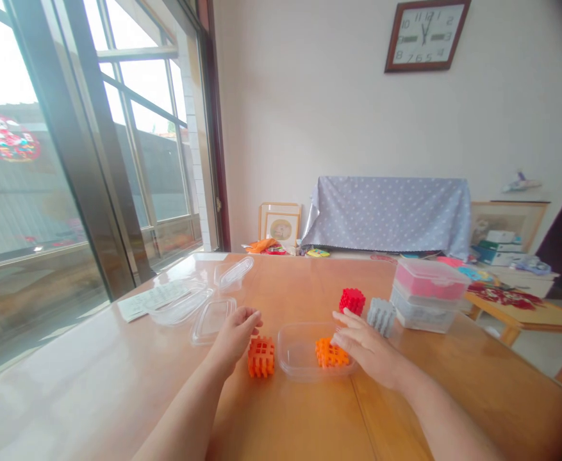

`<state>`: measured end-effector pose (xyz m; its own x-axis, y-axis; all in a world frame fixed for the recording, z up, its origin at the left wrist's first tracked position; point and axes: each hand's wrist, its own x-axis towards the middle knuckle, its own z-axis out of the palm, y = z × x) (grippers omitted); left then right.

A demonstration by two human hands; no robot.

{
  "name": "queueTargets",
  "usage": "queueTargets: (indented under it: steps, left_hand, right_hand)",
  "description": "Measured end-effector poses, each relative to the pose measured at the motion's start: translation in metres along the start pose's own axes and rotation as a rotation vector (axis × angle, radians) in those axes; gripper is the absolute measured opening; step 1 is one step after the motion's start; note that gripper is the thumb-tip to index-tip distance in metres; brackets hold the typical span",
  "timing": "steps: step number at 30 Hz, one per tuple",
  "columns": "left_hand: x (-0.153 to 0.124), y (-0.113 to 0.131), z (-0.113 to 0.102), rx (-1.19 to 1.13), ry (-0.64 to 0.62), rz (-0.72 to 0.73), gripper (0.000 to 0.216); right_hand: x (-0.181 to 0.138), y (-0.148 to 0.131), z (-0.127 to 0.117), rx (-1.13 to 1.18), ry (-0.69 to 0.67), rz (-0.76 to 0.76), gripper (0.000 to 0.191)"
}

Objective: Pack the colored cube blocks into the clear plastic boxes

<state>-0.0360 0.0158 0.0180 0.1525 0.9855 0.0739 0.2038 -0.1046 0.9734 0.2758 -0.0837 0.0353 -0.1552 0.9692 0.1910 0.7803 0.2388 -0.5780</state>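
My left hand [238,333] hovers beside a deep-orange lattice cube [261,357] on the table. Its fingers are loosely bent, apart from the thumb, and nothing shows between them. A shallow clear plastic box [293,368] stands in the middle with a lighter orange lattice block [329,353] inside, toward its right end. Over that right end is my right hand [370,346], fingers stretched out and holding nothing visible; I cannot tell whether it touches the block. Behind it are a red lattice cube [352,301] and a grey one [381,316].
Stacked clear boxes [427,298] with pink and grey contents stand at the right. To the left lie a clear lid [213,320], other clear plastic pieces [182,307] and a printed sheet [158,296]. The wooden table [304,422] reaches toward a cloth-covered object [391,214] by the wall.
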Motion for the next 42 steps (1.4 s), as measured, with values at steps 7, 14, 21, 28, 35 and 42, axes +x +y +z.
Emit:
queueTargets:
  steps: [7, 14, 21, 28, 35, 42]
  left_hand:
    - [-0.004, 0.006, 0.002, 0.034, 0.079, 0.126, 0.038]
    - [-0.013, 0.023, 0.012, 0.14, 0.125, 0.228, 0.031]
    - [-0.023, 0.062, 0.028, 0.344, 0.025, 0.32, 0.025]
    - [-0.034, 0.083, 0.009, 0.575, -0.258, 0.317, 0.026]
    - [-0.039, 0.073, -0.019, 0.781, -0.417, 0.234, 0.059]
    - [-0.041, 0.058, -0.021, 0.761, -0.398, 0.246, 0.058]
  right_hand:
    - [0.006, 0.014, -0.004, 0.037, 0.248, 0.038, 0.038]
    - [0.008, 0.025, 0.004, 0.079, 0.257, 0.222, 0.032]
    - [0.017, 0.029, 0.023, 0.165, 0.204, 0.27, 0.059]
    - [0.02, 0.041, 0.024, 0.2, 0.218, 0.28, 0.06]
    - [0.027, 0.053, 0.028, 0.147, 0.261, 0.28, 0.062]
    - [0.029, 0.057, 0.035, 0.116, 0.236, 0.241, 0.061]
